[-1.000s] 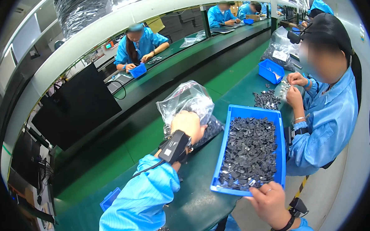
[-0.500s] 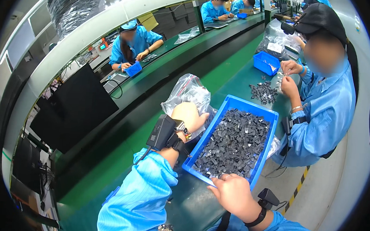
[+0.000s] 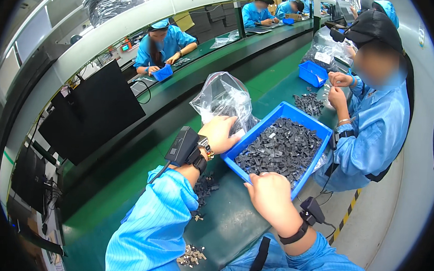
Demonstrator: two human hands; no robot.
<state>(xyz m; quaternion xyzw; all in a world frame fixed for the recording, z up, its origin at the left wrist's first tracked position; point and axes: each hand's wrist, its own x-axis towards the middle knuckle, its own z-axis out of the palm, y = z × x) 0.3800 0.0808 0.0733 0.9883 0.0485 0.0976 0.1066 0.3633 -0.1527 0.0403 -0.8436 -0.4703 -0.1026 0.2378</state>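
Lifted since before, one blue tray point(image 3: 276, 120) sits between two hands point(image 3: 245, 166).

Blue tray point(image 3: 296, 115), full of dark grey small parts point(image 3: 280, 148). Clear plastic bag point(image 3: 224, 99), shiny, dark parts inside. Green table point(image 3: 126, 189). Light blue striped sleeves point(image 3: 153, 230). Black wrist device point(image 3: 179, 146), black wrist strap point(image 3: 295, 235). Smaller blue bin point(image 3: 312, 73) at the table's far edge. Yellow-black striped tape point(image 3: 348, 211) on grey floor.

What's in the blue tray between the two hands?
A heap of small dark parts fills the blue tray between left hand and right hand, head view.
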